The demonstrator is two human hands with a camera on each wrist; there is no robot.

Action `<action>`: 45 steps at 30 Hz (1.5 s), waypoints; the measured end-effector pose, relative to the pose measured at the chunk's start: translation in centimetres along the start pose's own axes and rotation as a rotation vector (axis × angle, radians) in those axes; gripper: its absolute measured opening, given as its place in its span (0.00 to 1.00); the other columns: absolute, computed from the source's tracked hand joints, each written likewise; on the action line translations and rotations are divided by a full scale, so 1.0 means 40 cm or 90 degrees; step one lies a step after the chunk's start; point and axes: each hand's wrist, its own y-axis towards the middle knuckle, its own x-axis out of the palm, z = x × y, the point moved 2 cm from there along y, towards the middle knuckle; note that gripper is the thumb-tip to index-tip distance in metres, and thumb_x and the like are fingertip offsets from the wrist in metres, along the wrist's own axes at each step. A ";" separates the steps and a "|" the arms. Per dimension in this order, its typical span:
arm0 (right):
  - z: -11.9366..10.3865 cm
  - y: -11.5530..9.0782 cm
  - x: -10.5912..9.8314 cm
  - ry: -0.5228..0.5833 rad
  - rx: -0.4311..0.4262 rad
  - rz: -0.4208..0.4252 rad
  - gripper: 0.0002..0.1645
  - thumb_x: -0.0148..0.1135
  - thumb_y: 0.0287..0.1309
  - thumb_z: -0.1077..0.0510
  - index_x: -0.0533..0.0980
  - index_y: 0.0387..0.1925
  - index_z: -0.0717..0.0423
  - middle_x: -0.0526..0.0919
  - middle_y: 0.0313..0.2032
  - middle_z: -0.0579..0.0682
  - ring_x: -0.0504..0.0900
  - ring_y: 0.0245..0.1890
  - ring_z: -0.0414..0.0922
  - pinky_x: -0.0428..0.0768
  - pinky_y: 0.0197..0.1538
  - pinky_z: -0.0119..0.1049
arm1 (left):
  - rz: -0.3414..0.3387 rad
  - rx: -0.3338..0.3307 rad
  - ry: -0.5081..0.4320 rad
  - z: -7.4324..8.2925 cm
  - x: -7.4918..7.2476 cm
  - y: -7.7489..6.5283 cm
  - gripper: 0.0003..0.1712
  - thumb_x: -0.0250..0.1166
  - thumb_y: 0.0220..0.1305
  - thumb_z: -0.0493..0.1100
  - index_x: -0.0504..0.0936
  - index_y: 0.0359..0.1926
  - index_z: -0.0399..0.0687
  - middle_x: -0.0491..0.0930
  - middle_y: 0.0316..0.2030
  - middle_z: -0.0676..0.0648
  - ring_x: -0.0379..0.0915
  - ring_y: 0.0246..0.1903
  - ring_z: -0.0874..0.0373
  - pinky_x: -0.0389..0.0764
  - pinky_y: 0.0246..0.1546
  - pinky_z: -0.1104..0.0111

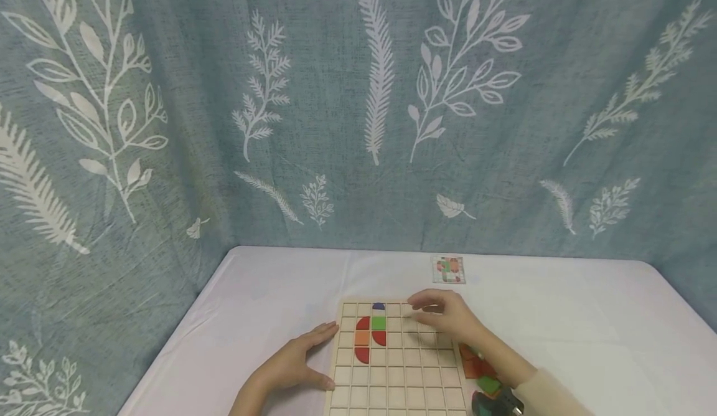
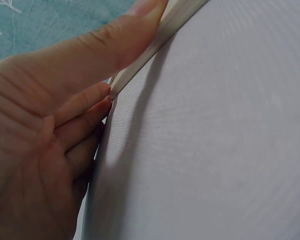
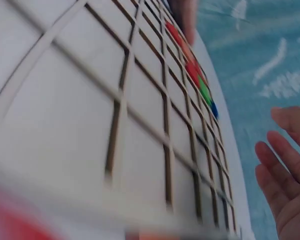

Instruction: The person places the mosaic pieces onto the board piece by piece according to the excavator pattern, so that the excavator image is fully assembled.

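Place: curtained-off indoor tabletop spot; home, office or lab, can't tell which.
Blue-green cloth curtain with white leaf prints (image 1: 336, 98): hangs behind and along left side.
White-clothed, round-cornered table (image 1: 594, 322): just in front of curtain.
Pale wooden grid board (image 1: 395, 376) with flat coloured pieces (image 1: 378, 323): tabletop puzzle gear.

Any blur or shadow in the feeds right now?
Head: clear overall, though the pattern card is tiny; left wrist: soft shadow on the white cloth beside the board; right wrist: board's near edge and lower-left red patch blurred, right hand fairly clear.
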 end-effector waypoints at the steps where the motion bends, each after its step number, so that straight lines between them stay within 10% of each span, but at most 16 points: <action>1: 0.004 -0.009 -0.015 0.001 0.001 0.006 0.17 0.62 0.56 0.59 0.77 0.45 0.65 0.81 0.44 0.61 0.80 0.45 0.48 0.79 0.51 0.41 | -0.001 0.002 -0.002 0.000 0.000 0.000 0.56 0.77 0.32 0.52 0.63 0.66 0.44 0.58 0.67 0.40 0.47 0.67 0.37 0.51 0.63 0.41; 15: 0.062 -0.091 -0.142 -0.034 0.040 -0.007 0.18 0.62 0.56 0.59 0.75 0.47 0.65 0.81 0.44 0.60 0.79 0.47 0.54 0.77 0.52 0.44 | 0.005 0.002 0.003 -0.010 0.000 0.002 0.57 0.76 0.32 0.55 0.63 0.66 0.45 0.57 0.68 0.42 0.47 0.67 0.38 0.50 0.64 0.41; 45: 0.084 -0.115 -0.141 -0.054 0.086 -0.006 0.18 0.67 0.50 0.61 0.79 0.44 0.60 0.82 0.44 0.55 0.79 0.49 0.52 0.78 0.52 0.37 | -0.002 -0.002 0.041 0.023 0.009 -0.009 0.59 0.77 0.29 0.53 0.63 0.65 0.40 0.59 0.67 0.40 0.49 0.66 0.36 0.51 0.62 0.40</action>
